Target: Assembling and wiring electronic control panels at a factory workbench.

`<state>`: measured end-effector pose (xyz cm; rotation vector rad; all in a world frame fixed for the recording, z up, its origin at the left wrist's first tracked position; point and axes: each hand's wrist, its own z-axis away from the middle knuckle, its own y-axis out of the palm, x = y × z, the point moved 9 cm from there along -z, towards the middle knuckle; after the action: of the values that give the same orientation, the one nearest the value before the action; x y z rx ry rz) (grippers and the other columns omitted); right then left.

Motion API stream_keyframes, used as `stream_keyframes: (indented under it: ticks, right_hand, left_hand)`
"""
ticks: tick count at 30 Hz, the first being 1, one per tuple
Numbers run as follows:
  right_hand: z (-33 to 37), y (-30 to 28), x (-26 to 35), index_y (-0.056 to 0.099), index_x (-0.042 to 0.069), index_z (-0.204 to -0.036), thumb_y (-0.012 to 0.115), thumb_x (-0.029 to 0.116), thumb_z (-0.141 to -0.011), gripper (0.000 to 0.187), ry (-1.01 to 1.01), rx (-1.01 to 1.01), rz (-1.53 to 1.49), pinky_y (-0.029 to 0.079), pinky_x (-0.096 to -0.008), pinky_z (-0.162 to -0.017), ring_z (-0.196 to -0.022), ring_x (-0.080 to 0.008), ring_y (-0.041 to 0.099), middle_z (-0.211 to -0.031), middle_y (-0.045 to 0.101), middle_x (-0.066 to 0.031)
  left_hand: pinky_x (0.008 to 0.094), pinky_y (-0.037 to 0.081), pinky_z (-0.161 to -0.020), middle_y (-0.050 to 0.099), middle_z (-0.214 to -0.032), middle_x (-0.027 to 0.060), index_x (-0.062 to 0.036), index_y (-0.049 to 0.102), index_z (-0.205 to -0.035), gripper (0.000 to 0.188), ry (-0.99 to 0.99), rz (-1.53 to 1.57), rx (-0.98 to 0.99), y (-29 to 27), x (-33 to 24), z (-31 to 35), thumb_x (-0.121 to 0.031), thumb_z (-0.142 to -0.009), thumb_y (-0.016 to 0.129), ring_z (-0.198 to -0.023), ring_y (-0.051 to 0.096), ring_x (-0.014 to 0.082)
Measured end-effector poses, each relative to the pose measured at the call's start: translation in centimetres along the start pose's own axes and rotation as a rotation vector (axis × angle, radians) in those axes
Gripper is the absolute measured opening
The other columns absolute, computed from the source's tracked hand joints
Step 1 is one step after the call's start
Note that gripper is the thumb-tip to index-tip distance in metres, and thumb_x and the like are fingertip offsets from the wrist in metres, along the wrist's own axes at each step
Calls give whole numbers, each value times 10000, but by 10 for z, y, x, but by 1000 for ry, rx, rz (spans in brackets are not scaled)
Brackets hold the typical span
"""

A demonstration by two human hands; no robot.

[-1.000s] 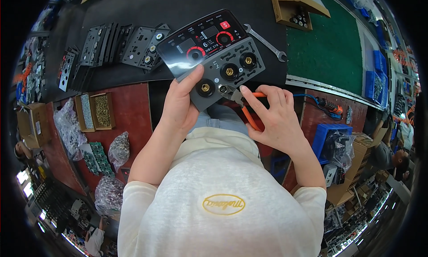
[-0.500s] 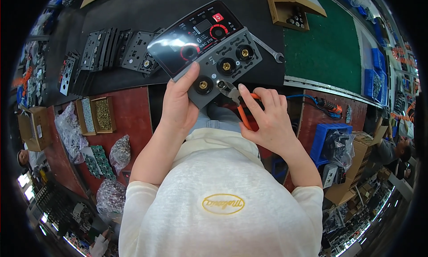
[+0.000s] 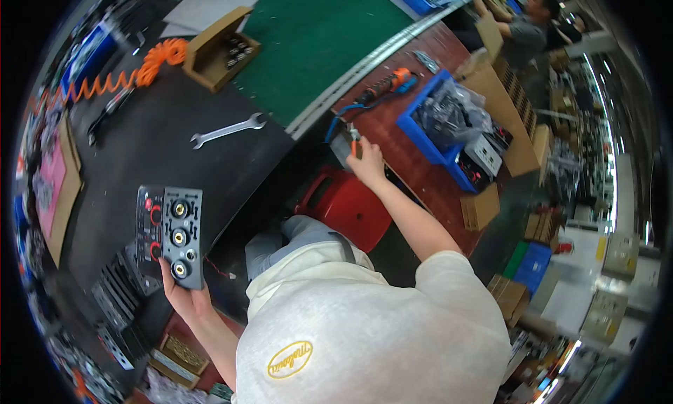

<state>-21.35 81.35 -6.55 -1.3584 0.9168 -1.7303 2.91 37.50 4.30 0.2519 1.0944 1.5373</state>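
Note:
In my left hand is a grey and black control panel, gripped by its near end with the thumb on its front. Three round black sockets with brass centres line its grey part. Far from it on the right, my right hand reaches out over the edge of the red table. Its fingers are closed around cutting pliers with orange handles; the jaws point away from me. Part of the pliers is hidden by the fingers.
An open-end wrench lies on the dark table, with several stacked panels nearer me. Past my right hand are an orange power screwdriver and a blue bin. A red stool stands below. Another person works far right.
My right hand has carried the pliers away from the panel to the right-hand table. My left hand has moved left with the panel, now turned more upright. The view has swung right.

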Motion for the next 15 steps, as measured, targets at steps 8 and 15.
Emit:
stream_keyframes:
  ticks: [8,15]
  right_hand:
    - [-63,-34,-100,472,36,-1151,632,302,-760,499,310,-211,203,429,-509,-848,-1103,-314,495,-1106,538,-153]
    - [-91,-26,-85,446,7,-1211,660,384,-763,624,475,-391,248,410,-501,-866,-1104,-284,470,-1154,508,-125]
  left_hand:
    - [445,455,-960,556,-1233,153,9,490,-1237,352,-179,-131,16,44,56,-6,-171,-936,513,-1112,554,283]
    - [410,522,-858,605,-1166,118,-24,546,-1191,308,-200,-260,6,62,76,-1,-176,-923,535,-1048,597,251]
